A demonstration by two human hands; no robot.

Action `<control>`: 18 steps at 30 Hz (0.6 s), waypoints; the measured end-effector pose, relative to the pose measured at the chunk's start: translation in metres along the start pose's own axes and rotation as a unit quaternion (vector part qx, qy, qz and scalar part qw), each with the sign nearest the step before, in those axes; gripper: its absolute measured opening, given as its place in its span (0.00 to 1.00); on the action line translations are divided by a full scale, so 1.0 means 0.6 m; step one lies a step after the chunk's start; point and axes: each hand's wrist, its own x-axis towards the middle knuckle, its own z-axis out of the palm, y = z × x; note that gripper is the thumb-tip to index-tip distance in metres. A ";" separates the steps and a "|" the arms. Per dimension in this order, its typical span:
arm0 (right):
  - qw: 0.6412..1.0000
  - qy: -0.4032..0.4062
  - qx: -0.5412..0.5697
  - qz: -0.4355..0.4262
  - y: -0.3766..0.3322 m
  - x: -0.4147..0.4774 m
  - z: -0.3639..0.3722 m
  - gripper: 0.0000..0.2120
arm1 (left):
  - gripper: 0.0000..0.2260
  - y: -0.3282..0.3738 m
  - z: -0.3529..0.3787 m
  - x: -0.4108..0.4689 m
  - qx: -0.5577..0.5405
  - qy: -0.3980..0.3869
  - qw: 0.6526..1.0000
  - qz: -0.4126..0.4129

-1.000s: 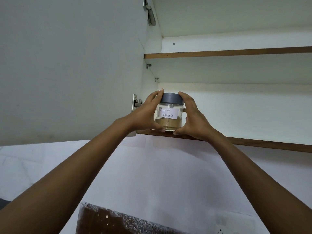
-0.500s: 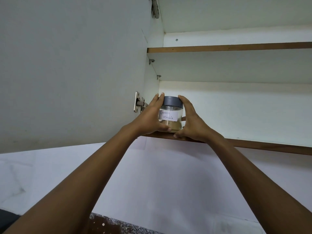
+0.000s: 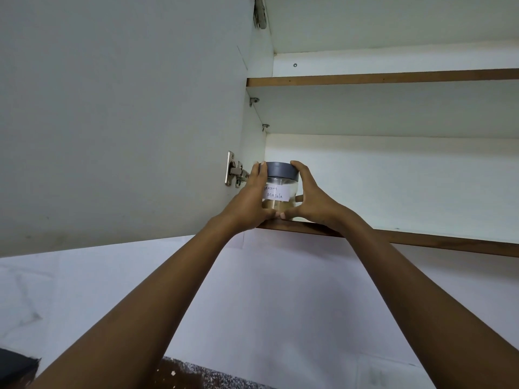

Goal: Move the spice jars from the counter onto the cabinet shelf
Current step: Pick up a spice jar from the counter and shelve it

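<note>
Head view: what are the hands doing right now?
— Both are clamping the spice jar [image 3: 279, 192]. The left hand [image 3: 250, 203] is wrapping its left side and the right hand [image 3: 311, 203] its right, with thumbs curling in near the base.
— And where is the jar sitting?
— It is standing upright between the palms, at the front edge of the cabinet shelf [image 3: 421, 242]. I cannot tell whether its base is touching the board. Its grey lid [image 3: 282, 170] is showing between the fingertips, and a door hinge [image 3: 234, 172] is sitting just left of the left hand.

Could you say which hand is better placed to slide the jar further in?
Probably the right hand: white wood-edged shelf extends beside it, while the left hand is cramped between the grey-lidded clear jar and the cabinet wall.
</note>
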 end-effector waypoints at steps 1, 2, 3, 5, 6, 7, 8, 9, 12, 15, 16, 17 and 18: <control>1.000 -0.003 0.000 0.004 -0.001 0.001 0.002 0.51 | 0.47 -0.001 0.002 -0.002 0.001 0.003 1.000 0.001; 1.000 -0.008 0.001 0.007 -0.001 0.002 0.003 0.52 | 0.46 -0.003 0.004 -0.003 0.003 0.006 1.000 0.002; 1.000 -0.013 0.001 0.012 0.000 0.002 0.006 0.53 | 0.45 -0.004 0.006 -0.005 0.006 0.010 1.000 0.001; 1.000 -0.024 0.003 0.019 0.000 0.002 0.011 0.54 | 0.44 -0.006 0.008 -0.009 0.018 0.019 1.000 -0.002; 0.999 -0.027 0.004 0.022 -0.001 0.001 0.015 0.54 | 0.43 -0.007 0.009 -0.012 0.024 0.023 0.999 -0.005; 0.999 -0.029 0.002 0.024 -0.004 -0.001 0.018 0.55 | 0.42 -0.007 0.011 -0.015 0.028 0.024 0.999 -0.007; 0.999 -0.026 -0.001 0.026 -0.007 -0.002 0.021 0.55 | 0.42 -0.007 0.014 -0.020 0.030 0.025 0.999 -0.010; 0.999 -0.019 -0.006 0.031 -0.011 -0.004 0.025 0.56 | 0.41 -0.008 0.017 -0.026 0.029 0.027 0.999 -0.012; 0.999 0.017 -0.020 0.045 -0.025 -0.022 0.032 0.55 | 0.38 -0.006 0.026 -0.053 0.032 0.065 0.997 -0.003; 0.993 0.056 -0.104 0.021 -0.044 -0.061 0.037 0.50 | 0.33 0.001 0.035 -0.085 0.055 0.120 0.991 0.034; 0.986 0.070 -0.151 0.014 -0.049 -0.077 0.040 0.48 | 0.32 0.005 0.037 -0.095 0.059 0.130 0.989 0.047; 0.977 0.082 -0.195 0.011 -0.054 -0.096 0.042 0.46 | 0.31 0.009 0.040 -0.106 0.061 0.134 0.987 0.060; 0.969 0.090 -0.228 0.010 -0.059 -0.112 0.044 0.44 | 0.30 0.015 0.041 -0.116 0.068 0.136 0.986 0.075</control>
